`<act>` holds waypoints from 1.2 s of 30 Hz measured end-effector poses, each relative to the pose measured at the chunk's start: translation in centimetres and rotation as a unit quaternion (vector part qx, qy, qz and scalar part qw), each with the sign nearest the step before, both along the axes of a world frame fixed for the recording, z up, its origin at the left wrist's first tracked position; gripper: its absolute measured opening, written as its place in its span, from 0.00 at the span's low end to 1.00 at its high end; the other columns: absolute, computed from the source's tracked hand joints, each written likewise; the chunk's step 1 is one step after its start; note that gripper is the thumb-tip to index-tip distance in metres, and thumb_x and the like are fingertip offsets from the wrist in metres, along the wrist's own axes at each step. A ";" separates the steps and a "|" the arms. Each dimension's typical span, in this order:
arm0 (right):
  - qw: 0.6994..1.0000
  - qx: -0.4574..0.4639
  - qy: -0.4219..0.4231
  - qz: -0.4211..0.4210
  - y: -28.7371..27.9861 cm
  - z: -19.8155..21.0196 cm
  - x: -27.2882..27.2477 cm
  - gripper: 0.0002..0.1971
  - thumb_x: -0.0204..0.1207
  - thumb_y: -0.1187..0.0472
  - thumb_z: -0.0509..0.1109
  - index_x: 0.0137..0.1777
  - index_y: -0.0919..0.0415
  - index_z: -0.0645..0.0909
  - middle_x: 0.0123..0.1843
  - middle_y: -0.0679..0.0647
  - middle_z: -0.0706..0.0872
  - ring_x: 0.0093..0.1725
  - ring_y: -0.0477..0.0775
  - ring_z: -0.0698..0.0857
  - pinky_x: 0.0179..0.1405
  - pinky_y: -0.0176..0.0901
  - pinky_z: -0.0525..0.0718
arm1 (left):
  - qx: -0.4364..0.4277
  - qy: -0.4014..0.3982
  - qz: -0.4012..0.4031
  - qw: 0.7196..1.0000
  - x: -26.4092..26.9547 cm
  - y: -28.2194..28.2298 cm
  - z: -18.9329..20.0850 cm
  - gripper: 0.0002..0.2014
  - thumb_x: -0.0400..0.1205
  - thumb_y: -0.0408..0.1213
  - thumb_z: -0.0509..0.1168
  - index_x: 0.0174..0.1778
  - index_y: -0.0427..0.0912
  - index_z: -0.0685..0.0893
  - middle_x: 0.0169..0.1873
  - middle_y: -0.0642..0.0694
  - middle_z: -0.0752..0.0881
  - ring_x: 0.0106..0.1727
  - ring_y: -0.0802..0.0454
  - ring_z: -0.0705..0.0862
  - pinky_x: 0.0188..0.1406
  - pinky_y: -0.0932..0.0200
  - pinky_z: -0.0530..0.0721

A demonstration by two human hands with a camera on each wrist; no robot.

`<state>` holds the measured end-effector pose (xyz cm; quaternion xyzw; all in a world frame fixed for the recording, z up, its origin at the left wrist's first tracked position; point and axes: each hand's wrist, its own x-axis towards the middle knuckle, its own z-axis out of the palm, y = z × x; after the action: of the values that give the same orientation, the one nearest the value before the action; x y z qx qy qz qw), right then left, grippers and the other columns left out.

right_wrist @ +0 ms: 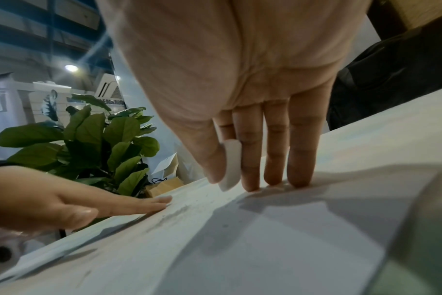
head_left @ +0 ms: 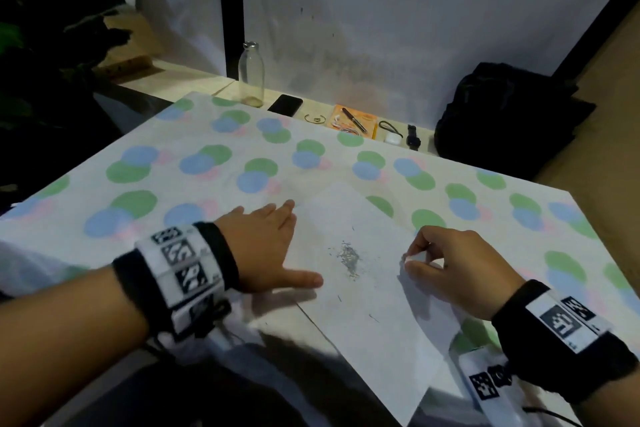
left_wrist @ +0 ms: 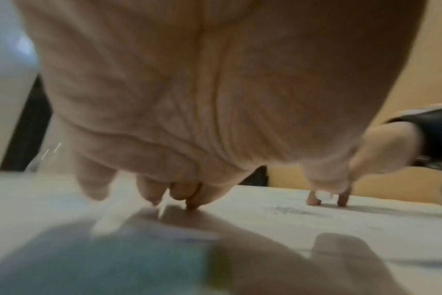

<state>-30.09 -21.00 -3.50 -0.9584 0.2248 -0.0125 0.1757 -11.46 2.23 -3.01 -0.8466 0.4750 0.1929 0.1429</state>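
Paper on tablecloth: left hand flat, right hand pinching eraser.

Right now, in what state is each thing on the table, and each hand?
left hand: flat, fingers straight, pressing the paper's left edge.
right hand: pinches the eraser with thumb and forefinger.
eraser: tip down on the paper.
paper: lies flat, touched by both hands.
crumbs: loose heap near the paper's middle.
glass bottle: upright, uncapped, looks empty.
phone: flat, screen dark.
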 end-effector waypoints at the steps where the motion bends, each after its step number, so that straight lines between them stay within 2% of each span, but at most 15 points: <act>1: 1.000 -0.003 0.005 0.001 0.1 0.0 0.0 0.03 0.76 0.51 0.74 0.44 0.45 0.83 0.40 0.44 0.91 0.42 0.44 0.87 0.46 0.50 0.86 | 0.018 0.033 -0.002 0.999 0.8 -0.6 0.1 0.62 0.69 0.84 0.40 0.90 0.40 0.41 0.89 0.44 0.36 0.90 0.45 0.46 0.87 0.35 0.54; 3: 1.000 -0.016 0.017 0.005 0.2 -0.1 -0.1 0.03 0.76 0.50 0.74 0.45 0.44 0.82 0.42 0.44 0.91 0.45 0.45 0.88 0.47 0.51 0.86 | 0.041 0.072 -0.017 0.996 1.5 -1.3 0.1 0.61 0.72 0.82 0.43 0.89 0.39 0.36 0.88 0.43 0.31 0.90 0.45 0.39 0.88 0.36 0.47; 6: 0.999 -0.026 0.022 0.008 0.4 -0.2 -0.1 0.04 0.76 0.48 0.74 0.46 0.44 0.82 0.44 0.43 0.91 0.46 0.46 0.87 0.48 0.51 0.86 | 0.068 0.066 -0.066 0.993 0.7 -1.3 -0.8 0.64 0.68 0.84 0.43 0.88 0.41 0.31 0.86 0.44 0.26 0.88 0.41 0.31 0.88 0.35 0.41; 8: 1.000 -0.022 0.021 0.007 0.4 -0.1 0.0 0.05 0.75 0.48 0.75 0.45 0.44 0.82 0.42 0.43 0.91 0.45 0.45 0.87 0.48 0.51 0.86 | 0.072 0.058 -0.098 0.991 -0.4 -0.8 -1.3 0.64 0.67 0.86 0.40 0.87 0.44 0.28 0.85 0.47 0.24 0.87 0.42 0.26 0.85 0.30 0.36; 11: 1.000 -0.020 0.023 0.005 0.3 0.2 0.1 0.05 0.75 0.48 0.75 0.45 0.45 0.83 0.41 0.42 0.91 0.45 0.44 0.88 0.49 0.51 0.86 | 0.052 0.092 -0.143 0.984 -2.3 -0.4 -1.1 0.60 0.71 0.84 0.42 0.87 0.45 0.28 0.85 0.50 0.24 0.87 0.47 0.27 0.82 0.26 0.32; 15: 0.999 -0.020 0.034 0.007 0.2 0.4 0.2 0.05 0.75 0.48 0.75 0.46 0.45 0.83 0.42 0.43 0.90 0.46 0.44 0.87 0.49 0.50 0.86 | 0.012 0.157 -0.199 0.967 -4.6 -0.6 -0.4 0.54 0.80 0.76 0.48 0.89 0.45 0.31 0.86 0.51 0.27 0.88 0.51 0.30 0.85 0.33 0.32; 21: 0.998 -0.018 0.056 0.028 -0.9 0.9 0.5 0.05 0.77 0.47 0.74 0.46 0.44 0.82 0.41 0.40 0.91 0.41 0.40 0.87 0.45 0.47 0.86 | 0.027 0.213 -0.136 0.967 -0.4 1.1 1.5 0.45 0.84 0.67 0.55 0.91 0.54 0.40 0.87 0.55 0.30 0.88 0.59 0.33 0.88 0.49 0.36; 24: 0.996 -0.035 0.069 0.050 -1.6 1.2 1.3 0.05 0.77 0.48 0.76 0.46 0.45 0.83 0.32 0.38 0.85 0.34 0.36 0.82 0.31 0.36 0.75 | 0.077 0.167 -0.122 0.975 0.6 3.1 1.2 0.45 0.85 0.67 0.54 0.89 0.56 0.35 0.86 0.54 0.26 0.87 0.55 0.29 0.87 0.43 0.34; 26: 0.995 -0.026 0.074 0.058 -1.8 1.6 2.2 0.05 0.78 0.49 0.76 0.46 0.46 0.84 0.33 0.37 0.84 0.36 0.32 0.82 0.30 0.32 0.71 | 0.088 0.192 -0.126 0.969 0.3 4.4 0.9 0.45 0.85 0.66 0.55 0.89 0.58 0.34 0.84 0.56 0.25 0.86 0.56 0.27 0.87 0.43 0.32; 28: 0.995 -0.028 0.070 0.065 -1.9 2.0 3.4 0.05 0.78 0.50 0.77 0.47 0.46 0.84 0.40 0.38 0.87 0.41 0.35 0.85 0.37 0.36 0.79 | 0.063 0.244 -0.116 0.961 0.9 5.1 1.2 0.45 0.81 0.71 0.53 0.89 0.61 0.41 0.87 0.60 0.33 0.87 0.62 0.34 0.87 0.47 0.35; 29: 0.996 -0.033 0.056 0.067 -1.8 2.3 4.1 0.05 0.78 0.50 0.77 0.47 0.47 0.84 0.42 0.39 0.88 0.43 0.38 0.86 0.39 0.38 0.81 | 0.040 0.251 -0.106 0.961 1.8 5.0 1.6 0.44 0.79 0.73 0.51 0.89 0.63 0.46 0.90 0.60 0.44 0.88 0.63 0.44 0.88 0.50 0.42; 31: 0.997 -0.032 0.014 0.071 -1.4 2.8 5.9 0.05 0.77 0.53 0.78 0.46 0.49 0.84 0.42 0.39 0.87 0.40 0.40 0.85 0.37 0.34 0.78 | -0.009 0.189 -0.088 0.978 4.2 3.9 2.6 0.36 0.83 0.68 0.53 0.88 0.65 0.55 0.86 0.59 0.65 0.83 0.60 0.66 0.84 0.54 0.61; 32: 0.997 -0.024 -0.004 0.073 -1.0 3.1 6.9 0.05 0.77 0.53 0.78 0.46 0.50 0.85 0.42 0.40 0.86 0.38 0.39 0.83 0.35 0.32 0.75 | -0.034 0.133 -0.080 0.987 5.6 2.9 3.1 0.32 0.86 0.62 0.56 0.87 0.67 0.57 0.83 0.58 0.70 0.79 0.57 0.72 0.81 0.53 0.67; 34: 0.997 -0.012 -0.015 0.075 0.1 3.4 9.2 0.05 0.77 0.53 0.79 0.46 0.50 0.86 0.41 0.40 0.85 0.36 0.37 0.81 0.33 0.29 0.72 | -0.062 0.065 -0.075 0.993 8.2 0.5 3.9 0.30 0.88 0.56 0.61 0.85 0.71 0.58 0.84 0.54 0.69 0.79 0.52 0.72 0.82 0.48 0.67; 36: 0.996 -0.007 -0.010 0.091 1.5 3.3 11.2 0.06 0.74 0.54 0.81 0.47 0.51 0.87 0.37 0.39 0.83 0.35 0.36 0.80 0.33 0.30 0.72 | -0.037 0.063 -0.079 0.994 9.5 -1.8 3.6 0.38 0.84 0.57 0.68 0.86 0.73 0.54 0.90 0.52 0.52 0.88 0.48 0.56 0.85 0.44 0.55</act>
<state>-18.87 -19.48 -0.23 -0.9760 0.1344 -0.0080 0.1714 -1.92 0.44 0.55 -0.7971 0.5556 0.2161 0.0962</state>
